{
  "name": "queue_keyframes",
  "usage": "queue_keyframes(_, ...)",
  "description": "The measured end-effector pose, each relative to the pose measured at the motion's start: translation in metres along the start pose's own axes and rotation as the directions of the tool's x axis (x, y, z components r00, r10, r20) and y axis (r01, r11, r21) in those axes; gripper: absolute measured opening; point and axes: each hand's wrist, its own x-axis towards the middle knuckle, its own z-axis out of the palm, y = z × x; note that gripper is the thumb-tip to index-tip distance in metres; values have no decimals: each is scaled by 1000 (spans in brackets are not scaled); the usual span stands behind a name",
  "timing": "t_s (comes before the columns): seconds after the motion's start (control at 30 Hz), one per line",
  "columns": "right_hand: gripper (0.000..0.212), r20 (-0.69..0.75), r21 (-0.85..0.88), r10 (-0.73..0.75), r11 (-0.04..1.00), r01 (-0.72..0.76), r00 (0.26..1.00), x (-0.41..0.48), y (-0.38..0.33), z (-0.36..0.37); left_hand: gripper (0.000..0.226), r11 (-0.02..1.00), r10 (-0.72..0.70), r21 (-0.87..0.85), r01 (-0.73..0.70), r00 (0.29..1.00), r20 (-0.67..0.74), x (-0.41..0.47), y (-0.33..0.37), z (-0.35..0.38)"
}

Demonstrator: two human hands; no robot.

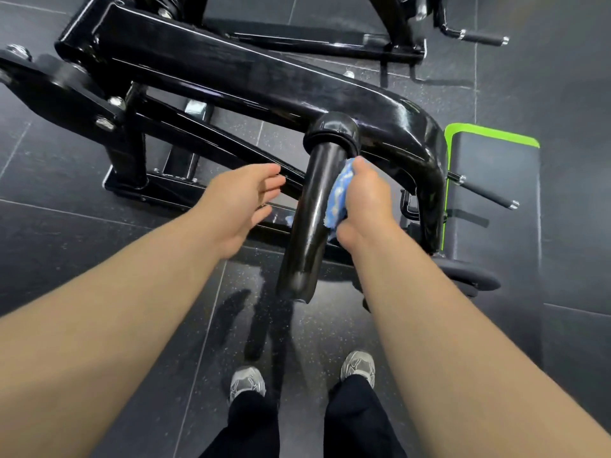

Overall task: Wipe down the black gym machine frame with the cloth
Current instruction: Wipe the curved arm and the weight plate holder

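1. Dark gym floor (314,342) carries the black frame (231,71).
2. Fingers of my right hand (367,200) clamp the blue cloth (340,190) at 3 o'clock on the tube (310,206).
3. My left hand (238,206) hovers at 9 o'clock, fingers apart.

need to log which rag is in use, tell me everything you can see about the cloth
The cloth is light blue with whitish patches, soft and fuzzy like microfibre, bunched up. The right hand grips it and presses it against the right side of the black tube. Only a strip shows; the hand hides the rest.
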Motion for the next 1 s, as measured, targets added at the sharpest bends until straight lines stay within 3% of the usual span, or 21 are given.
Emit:
queue_keyframes(0.07, 23, 29, -217, -67, 973, 71, 997, -24, 18, -2, 22, 999, -15, 37, 14, 1000, 12, -9, -7, 0)
queue_keyframes(0.17, 23, 51, -506, -87, 857, 100, 995, -56, 51, -16, 26, 996, -28, 83, 21, 995, 92, -21, -22, 5)
queue_keyframes(0.27, 24, 27, -520, -210, 832, 193, 977, -49, 45, -7, 32, 996, -30, 86, 19, 991, 132, -24, -33, 4)
queue_keyframes(0.43, 23, -175, -538, -384, 808, 239, 907, -3, 8, 26, 29, 998, -47, 46, 40, 987, 154, -21, -35, -11)
queue_keyframes(0.5, 28, -105, -558, -464, 760, 334, 880, -10, 18, 25, 27, 999, -39, 23, 36, 983, 178, -22, -34, -16)
queue_keyframes(0.57, 45, 31, -596, -541, 665, 450, 840, -38, 44, 17, 27, 999, -34, 3, 34, 982, 187, -21, -35, -20)
queue_keyframes(0.67, 40, 262, -574, -648, 491, 655, 715, -80, 82, 6, 28, 998, -23, -60, 35, 981, 194, -20, -39, -23)
queue_keyframes(0.8, 34, 351, -714, -598, 327, 619, 721, -51, 67, 10, 27, 997, -36, -60, 49, 979, 199, -20, -46, -27)
queue_keyframes(0.87, 39, 299, -713, -640, 343, 611, 708, -28, 47, 17, 27, 998, -49, -40, 56, 985, 163, -19, -49, -34)
queue_keyframes(0.93, 45, 137, -665, -711, 450, 596, 690, -16, 33, 24, 26, 998, -41, -32, 46, 989, 139, -19, -50, -40)
queue_keyframes(1.0, 53, -66, -655, -630, 612, 443, 774, -16, 32, 29, 25, 998, -35, -37, 41, 991, 131, -21, -51, -43)
